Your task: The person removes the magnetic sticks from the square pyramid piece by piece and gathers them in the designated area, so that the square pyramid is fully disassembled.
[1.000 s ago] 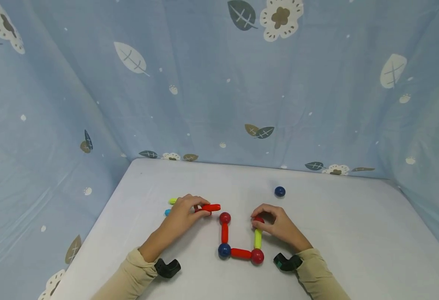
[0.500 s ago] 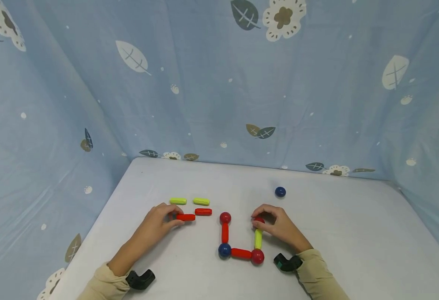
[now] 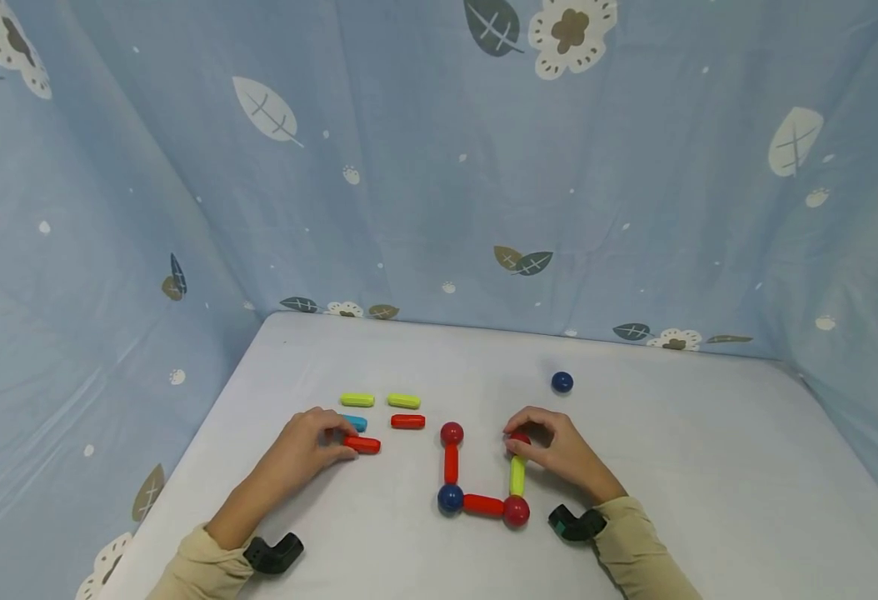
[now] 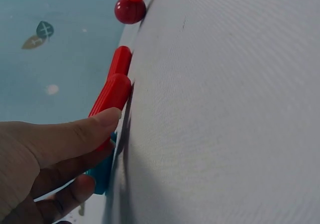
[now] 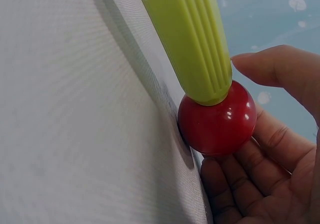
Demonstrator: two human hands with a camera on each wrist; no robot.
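Observation:
My left hand (image 3: 306, 448) pinches a red rod (image 3: 364, 446) between thumb and fingers, low over the table. Just behind it a blue rod (image 3: 354, 422) lies partly covered by the fingers. On the right, my right hand (image 3: 559, 450) holds a red ball (image 5: 217, 118) joined to the end of a yellow-green rod (image 3: 517, 477). That rod runs to another red ball (image 3: 516, 512), from which a red rod (image 3: 483, 505) leads to a dark blue ball (image 3: 450, 498). An upright-running red rod (image 3: 451, 463) links it to a third red ball (image 3: 451, 433), making a U shape.
Two yellow-green rods, a left one (image 3: 357, 400) and a right one (image 3: 404, 401), lie behind a loose red rod (image 3: 407, 422). A loose dark blue ball (image 3: 562, 382) sits toward the back of the white table (image 3: 709, 467). A patterned blue curtain (image 3: 409, 167) surrounds the table.
My left hand has carried the red rod left and toward me, away from the loose rods, uncovering them. My right hand and the U-shaped assembly stay in place.

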